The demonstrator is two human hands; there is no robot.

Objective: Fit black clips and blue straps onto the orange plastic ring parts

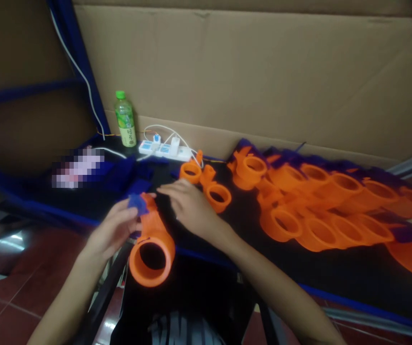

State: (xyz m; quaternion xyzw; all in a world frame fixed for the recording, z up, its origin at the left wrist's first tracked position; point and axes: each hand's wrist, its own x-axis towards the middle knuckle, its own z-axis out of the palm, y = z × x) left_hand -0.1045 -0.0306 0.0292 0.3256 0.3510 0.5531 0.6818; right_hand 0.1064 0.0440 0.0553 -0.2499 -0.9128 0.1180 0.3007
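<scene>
Closest to the camera is a big orange plastic tube (152, 249) with a wide round mouth that faces the person. It hangs just past the near edge of the black table (335, 273), above the person's dark shirt. The left hand (114, 230) holds the far end of this tube, and its fingers pinch a small blue piece (137, 203) against the top of it. The right hand (189, 206) lies open and flat on the table just beside the tube, holding nothing.

Near the right hand sit 3 loose orange plastic rings (217, 196). Farther right, a big pile of orange tubes (328, 206) lies in rows on dark blue cloth. At the back stand a green drink bottle (125, 120) and a white power strip (165, 149) with white cords, in front of a tall brown cardboard wall (263, 72).

To do this well, it looks best to keep the tube steady with a firm grip and press the blue piece straight on, not crooked. The free hand could hold the wide end so the tube does not swing.
</scene>
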